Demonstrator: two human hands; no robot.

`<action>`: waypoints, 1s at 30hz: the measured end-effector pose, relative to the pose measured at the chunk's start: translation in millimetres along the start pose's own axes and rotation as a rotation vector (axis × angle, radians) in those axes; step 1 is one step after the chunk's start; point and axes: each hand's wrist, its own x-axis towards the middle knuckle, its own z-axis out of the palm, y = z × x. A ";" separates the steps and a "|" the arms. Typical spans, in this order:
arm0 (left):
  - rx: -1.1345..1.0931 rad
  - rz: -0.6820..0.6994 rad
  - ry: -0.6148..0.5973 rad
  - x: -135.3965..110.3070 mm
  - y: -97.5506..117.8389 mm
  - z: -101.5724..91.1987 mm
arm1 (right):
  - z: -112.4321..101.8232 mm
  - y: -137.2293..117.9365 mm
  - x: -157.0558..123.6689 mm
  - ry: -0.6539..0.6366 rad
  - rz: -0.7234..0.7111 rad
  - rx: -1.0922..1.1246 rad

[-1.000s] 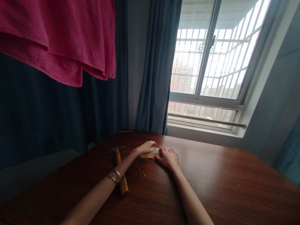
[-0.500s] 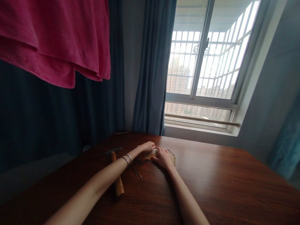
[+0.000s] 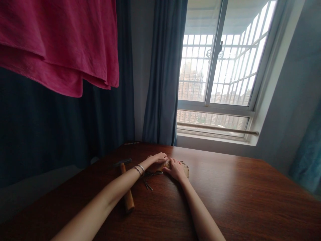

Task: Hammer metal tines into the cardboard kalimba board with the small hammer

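Observation:
My left hand (image 3: pixel 159 157) is closed, its fingers curled down at the far side of a tan piece (image 3: pixel 186 170) with a patterned face and a toothed right edge. What those fingers pinch is hidden. On top of the same piece lies my right hand (image 3: pixel 177 170), fingers apart and thumb pointing left. Several thin dark metal rods, perhaps nails (image 3: pixel 147 186), lie on the table beside my left wrist, partly under it. A hammer (image 3: pixel 129 202) with a wooden handle rests under my left forearm, its dark head pointing away.
The brown wooden table (image 3: pixel 238 194) reaches to the wall below a barred window (image 3: pixel 217 90). Dark blue curtains (image 3: pixel 162 83) hang behind its left side. A pink cloth (image 3: pixel 75 43) hangs at the upper left.
My left hand has shifted slightly, more of its back now turned up, while staying at the tan piece. My right hand keeps its place on it. The whole view has tilted a little.

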 end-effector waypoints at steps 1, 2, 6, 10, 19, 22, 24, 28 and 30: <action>-0.004 -0.010 -0.001 -1.7 0.0 -0.6 | 0.8 0.3 -0.2 -0.006 0.004 -0.008; -0.001 -0.018 -0.001 -3.3 0.1 -1.2 | 1.4 0.3 -0.4 -0.008 0.008 -0.014; -0.005 -0.026 0.013 -6.7 0.5 -1.3 | -4.3 -1.9 -1.1 -0.006 0.005 -0.034; -0.023 0.009 0.053 -1.4 7.8 0.7 | -33.1 -1.7 5.7 -0.147 0.009 -0.054; -0.086 0.240 0.058 7.9 87.5 4.1 | -125.4 50.1 4.4 -0.265 0.081 0.038; -0.074 0.254 -0.020 3.1 123.6 11.5 | -142.6 74.7 -17.8 -0.318 0.116 0.081; -0.068 0.247 -0.056 -0.5 145.7 20.8 | -148.9 89.3 -34.0 -0.366 0.143 0.105; -0.076 0.253 -0.084 -2.9 179.8 45.1 | -154.2 114.2 -64.1 -0.420 0.174 0.148; -0.087 0.269 -0.105 -1.4 189.6 55.9 | -154.9 123.2 -78.1 -0.418 0.175 0.170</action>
